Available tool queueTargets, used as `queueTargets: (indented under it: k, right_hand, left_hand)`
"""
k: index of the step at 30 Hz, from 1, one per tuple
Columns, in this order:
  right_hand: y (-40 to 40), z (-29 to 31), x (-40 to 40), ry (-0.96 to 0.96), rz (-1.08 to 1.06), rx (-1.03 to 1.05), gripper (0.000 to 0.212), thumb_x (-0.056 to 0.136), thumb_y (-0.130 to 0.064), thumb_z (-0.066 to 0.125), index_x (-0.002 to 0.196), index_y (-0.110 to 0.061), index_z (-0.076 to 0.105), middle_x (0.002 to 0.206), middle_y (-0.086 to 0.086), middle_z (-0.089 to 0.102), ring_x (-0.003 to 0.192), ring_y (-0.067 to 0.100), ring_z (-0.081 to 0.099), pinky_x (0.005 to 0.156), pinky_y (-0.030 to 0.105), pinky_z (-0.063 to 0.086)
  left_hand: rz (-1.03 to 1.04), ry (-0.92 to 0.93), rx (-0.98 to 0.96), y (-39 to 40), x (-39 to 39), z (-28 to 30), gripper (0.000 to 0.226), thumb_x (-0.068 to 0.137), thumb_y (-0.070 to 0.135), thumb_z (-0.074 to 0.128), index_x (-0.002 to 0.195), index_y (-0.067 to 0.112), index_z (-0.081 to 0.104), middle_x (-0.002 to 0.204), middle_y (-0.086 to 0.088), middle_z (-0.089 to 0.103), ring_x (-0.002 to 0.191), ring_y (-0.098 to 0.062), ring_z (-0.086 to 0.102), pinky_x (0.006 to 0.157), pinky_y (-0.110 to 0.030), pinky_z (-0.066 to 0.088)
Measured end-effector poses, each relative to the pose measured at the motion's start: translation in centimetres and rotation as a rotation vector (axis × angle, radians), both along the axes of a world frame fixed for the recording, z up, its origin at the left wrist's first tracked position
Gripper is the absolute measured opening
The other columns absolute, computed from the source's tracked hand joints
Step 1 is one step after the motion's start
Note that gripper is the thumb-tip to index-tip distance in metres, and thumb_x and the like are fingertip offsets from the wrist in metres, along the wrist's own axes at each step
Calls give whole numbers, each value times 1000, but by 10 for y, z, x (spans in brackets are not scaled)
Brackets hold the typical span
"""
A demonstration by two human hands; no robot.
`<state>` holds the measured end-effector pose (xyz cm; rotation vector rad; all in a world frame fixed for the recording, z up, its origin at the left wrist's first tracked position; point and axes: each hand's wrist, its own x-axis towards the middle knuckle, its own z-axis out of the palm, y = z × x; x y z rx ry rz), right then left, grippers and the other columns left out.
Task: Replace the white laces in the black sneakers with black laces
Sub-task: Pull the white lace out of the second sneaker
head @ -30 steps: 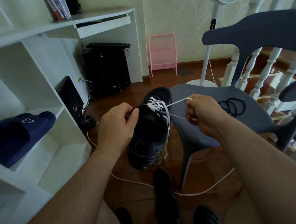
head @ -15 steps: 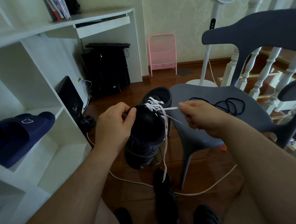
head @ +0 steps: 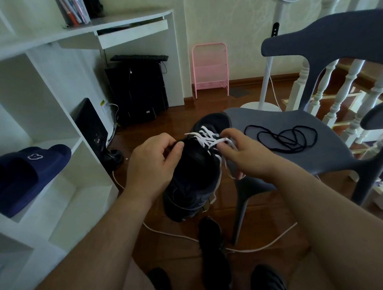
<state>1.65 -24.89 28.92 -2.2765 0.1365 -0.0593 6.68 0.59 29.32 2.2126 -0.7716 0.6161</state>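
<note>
A black sneaker [head: 192, 178] is held in the air in the middle of the view, toe pointing away. My left hand [head: 151, 164] grips its left collar, thumb on the tongue edge. A loosened white lace [head: 205, 136] crosses the upper eyelets. My right hand [head: 242, 153] pinches a strand of that lace at the sneaker's right side, and one loose end hangs down below it. A tangle of black laces [head: 285, 138] lies on the grey chair seat [head: 320, 158] to the right. The second black sneaker [head: 213, 250] lies on the floor below.
A white shelf unit [head: 44, 197] with a navy slipper [head: 25, 173] stands at the left. A white cable [head: 173, 234] runs across the wooden floor. A fan stand [head: 265, 81], a pink rack [head: 211, 70] and a white stair railing [head: 343, 92] are behind the chair.
My right hand, which had drawn the white lace out to the right, has come back to the eyelets and pinches a strand there. The left hand and sneaker have barely moved.
</note>
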Motion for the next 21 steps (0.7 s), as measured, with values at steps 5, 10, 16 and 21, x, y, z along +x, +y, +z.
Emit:
queueTargets:
  k: [5, 10, 16, 21]
  right_hand:
    - [-1, 2, 4, -178, 18, -157, 26, 103, -50, 57, 82, -36, 57, 71, -13, 65, 66, 1, 59, 61, 32, 46]
    - [-16, 2, 7, -182, -296, -10, 34, 106, -43, 52, 82, -23, 64, 74, 1, 67, 72, 22, 67, 69, 46, 60]
    - [-46, 2, 9, -146, -519, 160, 32, 105, -41, 52, 92, -15, 65, 91, 6, 70, 78, 24, 68, 62, 33, 49]
    - [-14, 7, 0, -263, -375, -145, 40, 96, -66, 56, 120, -33, 58, 124, -7, 52, 102, 14, 56, 84, 34, 45]
  left_hand:
    - [21, 16, 11, 1, 1, 0, 27, 104, 44, 58, 85, 26, 63, 76, 11, 57, 71, -7, 56, 60, -37, 48]
    - [93, 4, -59, 8, 7, 1, 27, 105, 42, 60, 84, 25, 64, 71, 11, 58, 68, -6, 56, 57, -32, 46]
    - [202, 0, -92, 15, 15, 0, 27, 103, 42, 61, 84, 23, 66, 72, 10, 61, 69, -7, 57, 59, -28, 46]
    - [210, 17, -93, 10, 12, -2, 28, 103, 42, 61, 81, 25, 64, 69, 10, 60, 65, -8, 57, 57, -36, 50]
